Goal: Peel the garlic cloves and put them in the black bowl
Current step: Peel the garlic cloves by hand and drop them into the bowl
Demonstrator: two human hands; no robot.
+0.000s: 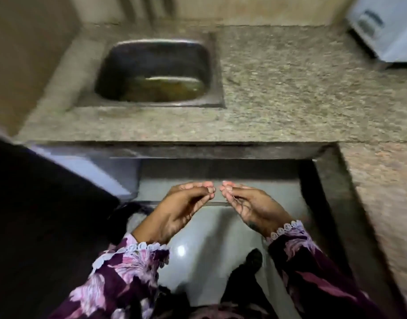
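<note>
Neither garlic nor a black bowl is in view. My left hand (186,208) and my right hand (251,206) hang side by side above the grey floor, below the counter's front edge. Their palms face inward and their fingertips almost meet. The fingers of both hands are gently curved, and I see nothing held in either. Purple flowered sleeves with lace cuffs cover both wrists. The frame is blurred.
A steel sink (211,72) with murky water at its bottom is set in the speckled granite counter (290,93) ahead. A white appliance (386,26) stands at the back right. The counter runs on along the right (386,192). A dark surface (36,203) fills the left.
</note>
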